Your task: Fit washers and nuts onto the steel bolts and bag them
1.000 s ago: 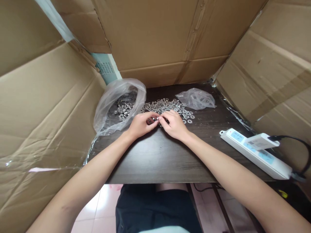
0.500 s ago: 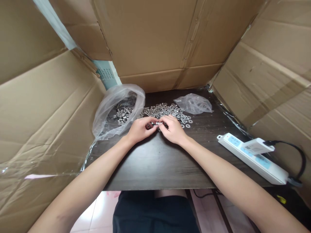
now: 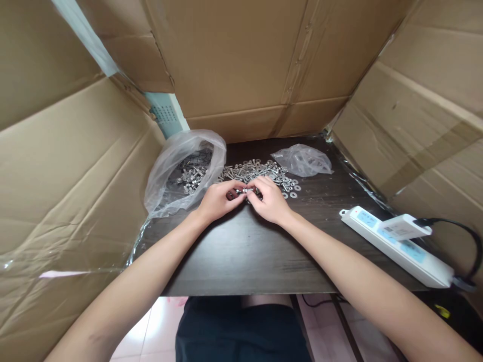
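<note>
Between my fingertips lies a small silvery bolt (image 3: pixel 247 190), roughly level, with what looks like a nut or washer on it. My left hand (image 3: pixel 220 202) is closed, pinching the bolt's left end between thumb and fingers. From the other side, my right hand (image 3: pixel 268 201) is closed on its right end, thumb and index finger together. Just behind both hands spreads a loose pile of bolts, nuts and flat washers (image 3: pixel 260 170). My fingers hide part of the bolt and the pile's near edge.
A clear plastic bag (image 3: pixel 158 186) lies open at the left with metal fasteners inside. Another crumpled bag (image 3: pixel 304 160) sits at the back right. A white power strip (image 3: pixel 426 264) with a plugged-in adapter (image 3: pixel 403 229) lies right. Cardboard walls (image 3: pixel 241 60) surround the dark tabletop (image 3: pixel 241 256).
Both hands stay nearly in place around the bolt, with slightly more of it showing between the fingers. The view has shifted a little.
</note>
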{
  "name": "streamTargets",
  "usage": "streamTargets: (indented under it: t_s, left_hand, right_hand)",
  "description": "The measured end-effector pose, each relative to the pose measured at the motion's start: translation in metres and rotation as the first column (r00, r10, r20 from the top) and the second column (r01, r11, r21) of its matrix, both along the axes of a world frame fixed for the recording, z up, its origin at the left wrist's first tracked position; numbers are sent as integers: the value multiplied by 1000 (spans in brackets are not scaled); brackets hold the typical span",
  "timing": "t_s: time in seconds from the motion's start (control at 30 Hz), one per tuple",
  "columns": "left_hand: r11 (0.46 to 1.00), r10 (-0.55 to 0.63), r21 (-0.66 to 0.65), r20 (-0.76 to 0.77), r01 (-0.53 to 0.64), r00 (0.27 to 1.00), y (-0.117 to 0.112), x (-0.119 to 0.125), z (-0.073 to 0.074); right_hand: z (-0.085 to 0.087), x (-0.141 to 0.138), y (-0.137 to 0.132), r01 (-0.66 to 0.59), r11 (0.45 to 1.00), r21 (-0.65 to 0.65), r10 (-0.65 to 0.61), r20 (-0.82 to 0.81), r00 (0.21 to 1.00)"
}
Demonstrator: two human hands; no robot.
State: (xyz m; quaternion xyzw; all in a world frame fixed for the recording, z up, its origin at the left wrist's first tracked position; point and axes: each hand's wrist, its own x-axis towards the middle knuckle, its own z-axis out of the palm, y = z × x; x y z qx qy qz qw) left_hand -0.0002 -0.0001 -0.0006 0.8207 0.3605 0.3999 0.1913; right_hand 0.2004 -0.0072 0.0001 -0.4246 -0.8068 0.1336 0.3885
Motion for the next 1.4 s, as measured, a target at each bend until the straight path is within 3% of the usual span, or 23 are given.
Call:
streamTargets:
  t_s: [1.17, 1.4]
  left_hand:
    - [999, -26, -26, 6, 26, 1000, 2, -1, -2]
    - [999, -16, -36, 11, 17, 1000, 2, 1, -2]
  right_hand:
    - [-3, 2, 2, -33, 998, -44, 32, -19, 999]
    - [-8, 3, 4, -15, 1000, -2, 15, -5, 1000]
